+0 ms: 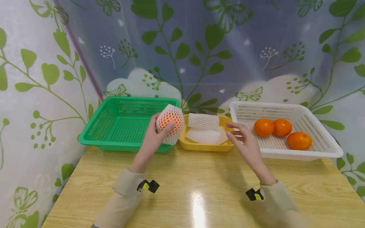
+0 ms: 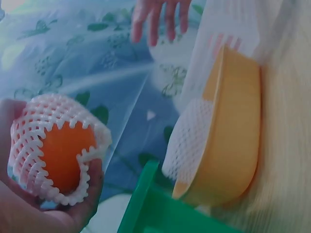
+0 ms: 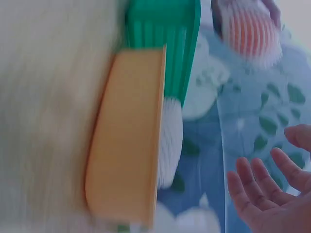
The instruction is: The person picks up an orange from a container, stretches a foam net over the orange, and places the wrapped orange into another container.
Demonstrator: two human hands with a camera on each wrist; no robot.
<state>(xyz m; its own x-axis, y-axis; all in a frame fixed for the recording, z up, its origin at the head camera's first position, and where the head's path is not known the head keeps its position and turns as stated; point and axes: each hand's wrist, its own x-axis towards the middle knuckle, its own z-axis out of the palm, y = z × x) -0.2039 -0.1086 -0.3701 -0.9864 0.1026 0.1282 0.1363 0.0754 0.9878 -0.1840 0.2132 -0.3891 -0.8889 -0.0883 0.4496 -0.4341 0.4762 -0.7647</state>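
Observation:
My left hand point(image 1: 154, 131) grips an orange point(image 2: 65, 153) wrapped in a white foam net sleeve point(image 1: 171, 118), held up at the right end of the green basket point(image 1: 114, 146). Through the sleeve's open end, bare orange peel shows in the left wrist view. My right hand point(image 1: 245, 142) hovers between the yellow tray and the white basket, its fingers loosely spread and holding nothing. Two stacks of white foam net sleeves point(image 1: 203, 120) lie in the yellow tray point(image 1: 205, 147).
At the right, a white basket point(image 1: 299, 154) holds three oranges point(image 1: 298, 141). All three containers stand in a row along the back of the wooden table point(image 1: 176, 190). Behind them hangs a leaf-patterned curtain point(image 1: 182, 63).

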